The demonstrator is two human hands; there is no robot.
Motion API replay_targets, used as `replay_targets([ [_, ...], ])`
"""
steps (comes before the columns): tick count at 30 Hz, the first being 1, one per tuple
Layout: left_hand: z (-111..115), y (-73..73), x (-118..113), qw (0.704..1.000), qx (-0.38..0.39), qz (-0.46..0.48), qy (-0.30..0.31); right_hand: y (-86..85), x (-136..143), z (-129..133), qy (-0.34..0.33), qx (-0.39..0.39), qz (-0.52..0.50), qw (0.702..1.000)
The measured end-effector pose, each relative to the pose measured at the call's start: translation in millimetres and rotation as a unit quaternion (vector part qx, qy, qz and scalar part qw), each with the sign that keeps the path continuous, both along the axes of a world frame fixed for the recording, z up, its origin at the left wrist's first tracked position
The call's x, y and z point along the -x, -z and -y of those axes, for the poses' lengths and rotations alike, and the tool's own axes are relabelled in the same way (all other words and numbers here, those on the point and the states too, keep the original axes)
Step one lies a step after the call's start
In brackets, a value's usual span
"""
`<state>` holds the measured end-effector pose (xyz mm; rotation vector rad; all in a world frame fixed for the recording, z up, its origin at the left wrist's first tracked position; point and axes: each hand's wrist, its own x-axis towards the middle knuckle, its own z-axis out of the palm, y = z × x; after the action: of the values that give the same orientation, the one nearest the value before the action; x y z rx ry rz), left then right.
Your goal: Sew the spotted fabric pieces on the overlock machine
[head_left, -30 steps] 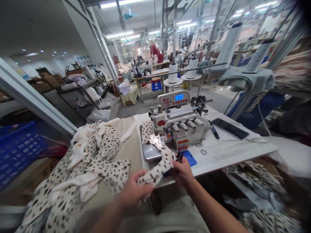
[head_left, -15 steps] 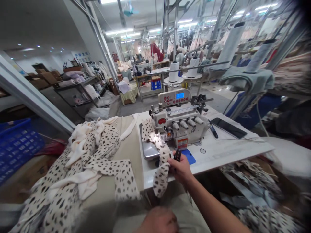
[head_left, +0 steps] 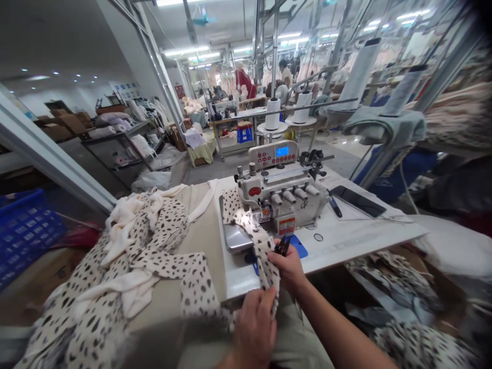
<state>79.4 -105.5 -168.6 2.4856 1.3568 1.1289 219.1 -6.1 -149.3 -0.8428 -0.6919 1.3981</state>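
The left hand [head_left: 254, 323] gripped one spotted strip [head_left: 266, 259] near the counter [head_left: 346, 233]; the right hand [head_left: 288, 264], nearly closed, pinched it higher, holding one pair of black snips [head_left: 283, 245]; the strip ran from one sewing machine [head_left: 284, 197].

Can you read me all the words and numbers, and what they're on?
I can't read any for sure.
Sewing machine screen: too small.
Red oval badge: too small.
Orange-and-white label: too small.
Far wall sign: characters too blurred.
Red poster: too blurred.
Blue material at right: pale marks, too blurred.
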Motion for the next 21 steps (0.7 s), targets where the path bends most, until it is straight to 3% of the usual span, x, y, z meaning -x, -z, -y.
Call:
replay_targets([
  [2,4.2,-8.0,4.8,0.999,0.049,-0.012,-0.001,-0.9,0.7,0.0,-0.001,0.002,0.03,1.0],
  [4,-2.4,-28.7,14.0,0.998,0.057,-0.004,0.012,-0.5,2.3,0.7,-0.002,-0.011,0.068,0.998],
  [8,-44.4,-84.3,29.1,0.995,-0.052,0.007,0.082,0.1,5.1,3.3,-0.048,-0.069,0.135,0.987],
  [11,-81.8,-110.7,30.8,0.992,-0.05,-0.059,0.105,-3.8,5.8,4.8,-0.063,-0.104,0.162,0.979],
  [15,-108.3,-115.5,30.1,0.988,-0.054,-0.101,0.105,-10.0,7.2,5.0,-0.039,-0.113,0.174,0.977],
  [21,-116.8,-112.0,36.6,0.987,-0.05,-0.105,0.109,-7.4,10.0,3.4,-0.01,-0.093,0.196,0.976],
])
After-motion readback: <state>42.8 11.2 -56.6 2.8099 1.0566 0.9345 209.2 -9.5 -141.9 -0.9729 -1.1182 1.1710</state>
